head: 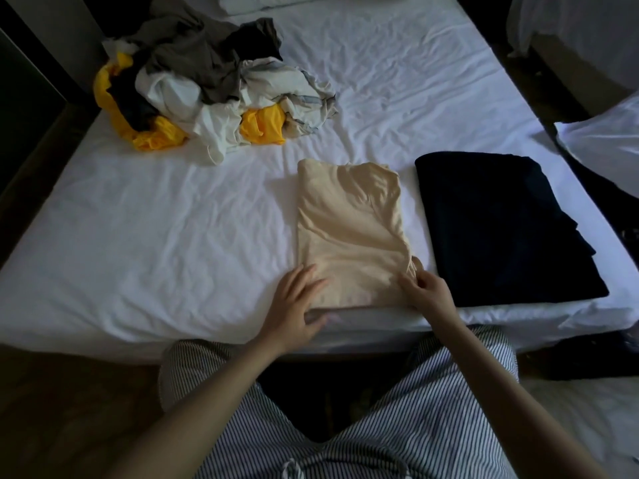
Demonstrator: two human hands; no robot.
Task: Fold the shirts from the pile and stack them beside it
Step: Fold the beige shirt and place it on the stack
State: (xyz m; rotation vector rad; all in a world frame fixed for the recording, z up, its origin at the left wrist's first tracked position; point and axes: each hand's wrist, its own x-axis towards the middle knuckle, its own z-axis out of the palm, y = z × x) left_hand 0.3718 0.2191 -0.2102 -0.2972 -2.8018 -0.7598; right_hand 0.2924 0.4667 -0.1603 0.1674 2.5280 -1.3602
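On bed [166, 223], folded beige shirt [349, 233]

Bed [155, 243]: a wide mattress under a creased white sheet, filling most of the view.
Pillow [269, 1]: white, at the bed's far end, cut off by the frame.
Floor [69, 416]: brown wood, dim, at the near left.
Left side [24, 84]: dark wall or furniture along the bed; cannot tell which.
Second bed [587, 36]: white bedding, far right, across a dark gap.
Light: low and cool; the sheet is brightest mid-bed.

Left grip [297, 305] flat, fingers spread; right grip [427, 288] curled, pinching.
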